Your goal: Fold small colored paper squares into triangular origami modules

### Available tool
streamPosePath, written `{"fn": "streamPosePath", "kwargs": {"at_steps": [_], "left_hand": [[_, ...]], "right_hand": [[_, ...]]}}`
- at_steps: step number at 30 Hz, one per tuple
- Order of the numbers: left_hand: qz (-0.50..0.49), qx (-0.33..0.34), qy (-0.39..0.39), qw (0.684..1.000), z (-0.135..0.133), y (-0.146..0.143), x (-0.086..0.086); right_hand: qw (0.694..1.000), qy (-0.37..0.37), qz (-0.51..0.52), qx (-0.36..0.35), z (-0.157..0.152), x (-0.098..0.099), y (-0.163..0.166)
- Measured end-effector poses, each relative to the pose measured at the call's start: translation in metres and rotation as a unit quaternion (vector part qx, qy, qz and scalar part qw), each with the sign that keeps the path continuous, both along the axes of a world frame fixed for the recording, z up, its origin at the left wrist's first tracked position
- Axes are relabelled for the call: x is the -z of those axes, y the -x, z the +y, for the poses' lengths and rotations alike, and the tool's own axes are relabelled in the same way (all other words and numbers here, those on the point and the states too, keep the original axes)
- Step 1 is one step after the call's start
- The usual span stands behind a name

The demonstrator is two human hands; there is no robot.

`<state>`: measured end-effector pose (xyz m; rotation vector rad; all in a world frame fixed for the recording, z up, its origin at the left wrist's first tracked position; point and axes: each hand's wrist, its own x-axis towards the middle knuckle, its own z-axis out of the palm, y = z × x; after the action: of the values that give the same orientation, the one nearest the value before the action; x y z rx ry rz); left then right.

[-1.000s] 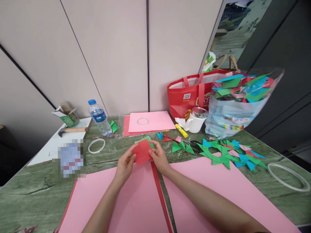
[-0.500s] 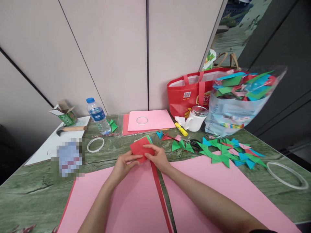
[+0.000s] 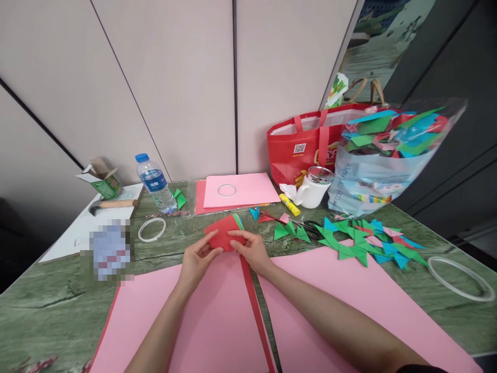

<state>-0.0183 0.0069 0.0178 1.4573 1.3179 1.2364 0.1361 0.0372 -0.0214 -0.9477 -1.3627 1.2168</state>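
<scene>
A small stack of red paper, with green and blue sheets showing at its upper right edge, is held between my two hands. My left hand pinches its lower left side between thumb and fingers. On its right side, my right hand grips it with the thumb in front and fingers over the top. Beneath the hands lie large pink sheets with a red sheet under them. Folded green, blue and pink paper pieces are spread to the right, beside black-handled scissors.
A water bottle, a white ring, a hammer and an opened box stand or lie at left. Toward the back right are a yellow glue stick, white mug, red bag and plastic bag of paper pieces.
Both hands keep hold of the red paper stack. My left fingers have shifted slightly up its left side, and the stack is tilted a little differently.
</scene>
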Motion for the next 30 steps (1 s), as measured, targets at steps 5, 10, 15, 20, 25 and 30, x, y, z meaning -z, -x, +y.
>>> {"fn": "streamPosePath", "kwargs": {"at_steps": [5, 10, 15, 20, 25, 30], "left_hand": [[-0.139, -0.046, 0.039, 0.988, -0.001, -0.008, 0.001], [-0.158, -0.005, 0.070, 0.985, 0.000, -0.006, 0.003], [-0.192, 0.060, 0.112, 0.973, 0.001, -0.002, 0.006], [-0.253, 0.047, 0.124, 0.958, 0.000, -0.003, 0.010], [-0.265, 0.002, 0.138, 0.954, 0.000, -0.006, 0.014], [-0.268, -0.022, 0.139, 0.953, 0.000, -0.009, 0.014]], "right_hand": [[0.999, 0.030, -0.011, -0.033, -0.006, -0.006, 0.003], [0.999, 0.025, 0.020, -0.020, -0.006, -0.004, 0.005], [1.000, 0.003, 0.014, -0.005, -0.005, -0.002, 0.005], [1.000, -0.007, 0.002, 0.003, -0.006, -0.002, 0.005], [1.000, -0.016, -0.016, 0.000, -0.007, -0.003, 0.005], [0.999, -0.041, -0.025, 0.006, -0.007, -0.003, 0.005]]}}
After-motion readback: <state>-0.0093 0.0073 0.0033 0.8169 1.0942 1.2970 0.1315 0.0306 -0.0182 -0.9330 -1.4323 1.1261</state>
